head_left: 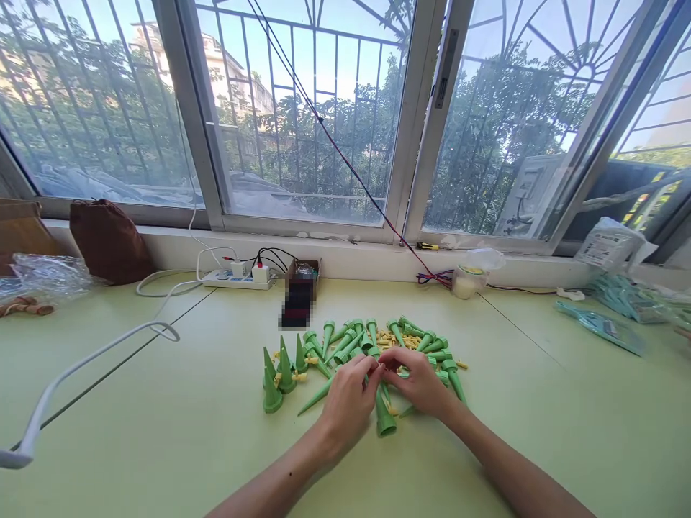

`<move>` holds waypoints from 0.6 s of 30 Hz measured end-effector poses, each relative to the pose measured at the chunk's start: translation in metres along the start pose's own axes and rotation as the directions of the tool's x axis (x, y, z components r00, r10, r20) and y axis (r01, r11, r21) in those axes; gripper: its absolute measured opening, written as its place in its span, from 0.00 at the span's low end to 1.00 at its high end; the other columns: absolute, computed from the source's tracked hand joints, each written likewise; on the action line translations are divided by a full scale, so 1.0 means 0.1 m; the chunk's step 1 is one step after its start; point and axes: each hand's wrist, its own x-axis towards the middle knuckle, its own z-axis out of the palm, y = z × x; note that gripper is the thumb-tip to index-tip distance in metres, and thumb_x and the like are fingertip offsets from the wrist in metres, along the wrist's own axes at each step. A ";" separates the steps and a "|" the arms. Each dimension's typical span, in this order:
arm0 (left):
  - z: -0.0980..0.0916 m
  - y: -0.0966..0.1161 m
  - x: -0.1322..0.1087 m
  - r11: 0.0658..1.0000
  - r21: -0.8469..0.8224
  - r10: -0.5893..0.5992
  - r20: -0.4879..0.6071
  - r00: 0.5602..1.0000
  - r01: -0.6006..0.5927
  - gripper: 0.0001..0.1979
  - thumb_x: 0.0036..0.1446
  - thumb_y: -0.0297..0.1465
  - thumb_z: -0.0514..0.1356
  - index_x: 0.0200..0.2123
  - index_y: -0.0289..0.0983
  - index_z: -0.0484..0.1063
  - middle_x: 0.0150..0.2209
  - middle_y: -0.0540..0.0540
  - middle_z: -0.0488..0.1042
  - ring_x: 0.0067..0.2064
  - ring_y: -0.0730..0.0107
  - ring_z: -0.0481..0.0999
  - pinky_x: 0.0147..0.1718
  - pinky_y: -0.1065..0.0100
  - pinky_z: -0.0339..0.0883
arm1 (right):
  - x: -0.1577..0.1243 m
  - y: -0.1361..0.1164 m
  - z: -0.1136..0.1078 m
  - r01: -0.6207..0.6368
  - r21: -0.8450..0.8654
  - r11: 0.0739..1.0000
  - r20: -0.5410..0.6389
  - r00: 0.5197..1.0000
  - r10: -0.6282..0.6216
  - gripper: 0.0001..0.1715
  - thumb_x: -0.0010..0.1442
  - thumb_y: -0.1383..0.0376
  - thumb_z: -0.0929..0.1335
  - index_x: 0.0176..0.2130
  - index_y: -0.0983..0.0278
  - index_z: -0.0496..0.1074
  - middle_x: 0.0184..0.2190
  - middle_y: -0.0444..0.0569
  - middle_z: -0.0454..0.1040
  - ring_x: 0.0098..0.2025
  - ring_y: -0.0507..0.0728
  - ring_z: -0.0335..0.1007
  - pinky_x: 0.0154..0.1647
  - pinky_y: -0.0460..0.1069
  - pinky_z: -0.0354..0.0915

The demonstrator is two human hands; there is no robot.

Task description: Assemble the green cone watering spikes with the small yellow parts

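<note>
A heap of green plastic cone spikes (356,342) lies on the pale green table (162,424), mixed with small yellow pieces (396,338). Several cones (273,392) stand upright at the heap's left. My left hand (350,403) and my right hand (418,381) meet over the near side of the heap, fingertips pinched together. Both seem to grip a green cone (384,417) that points its wide end toward me. What sits between the fingertips themselves is too small to make out.
A white power strip (237,279) with cables and a small dark device (299,295) lie by the window sill. A brown pouch (108,241) and crinkled plastic (48,277) sit far left. Teal packets (620,309) lie at right. A white cable (80,367) crosses the left.
</note>
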 end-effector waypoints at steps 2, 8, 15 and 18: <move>0.00 0.00 -0.01 1.000 -0.001 -0.001 -0.003 1.000 0.001 0.14 0.68 0.32 0.51 0.30 0.38 0.70 0.31 0.47 0.73 0.32 0.68 0.70 0.31 0.68 0.58 | 0.00 0.00 0.00 0.007 -0.012 1.000 0.003 1.000 -0.007 0.05 0.64 0.64 0.68 0.39 0.62 0.74 0.33 0.47 0.76 0.35 0.55 0.71 0.39 0.49 0.67; 0.00 -0.02 -0.01 1.000 0.001 -0.005 -0.036 0.999 0.005 0.13 0.67 0.31 0.51 0.30 0.37 0.69 0.31 0.48 0.72 0.31 0.68 0.70 0.31 0.68 0.58 | 0.01 -0.05 -0.02 0.050 -0.012 0.999 -0.012 0.999 -0.051 0.04 0.64 0.66 0.68 0.40 0.62 0.75 0.35 0.47 0.75 0.36 0.55 0.71 0.40 0.48 0.67; -0.01 -0.01 0.02 0.999 -0.019 -0.038 -0.036 0.999 0.037 0.15 0.67 0.35 0.50 0.29 0.38 0.67 0.28 0.49 0.71 0.28 0.69 0.68 0.29 0.69 0.57 | 0.01 -0.02 -0.02 0.061 -0.040 0.997 -0.087 0.994 -0.064 0.05 0.66 0.65 0.66 0.38 0.62 0.73 0.33 0.47 0.75 0.34 0.55 0.70 0.37 0.48 0.65; -0.02 0.01 0.01 0.998 -0.020 -0.052 0.012 0.999 0.052 0.14 0.67 0.35 0.51 0.29 0.38 0.68 0.23 0.51 0.70 0.25 0.71 0.66 0.27 0.70 0.55 | 0.01 -0.01 -0.03 0.028 -0.064 0.998 -0.134 0.990 -0.037 0.07 0.67 0.65 0.65 0.37 0.62 0.73 0.32 0.47 0.75 0.34 0.56 0.70 0.37 0.48 0.64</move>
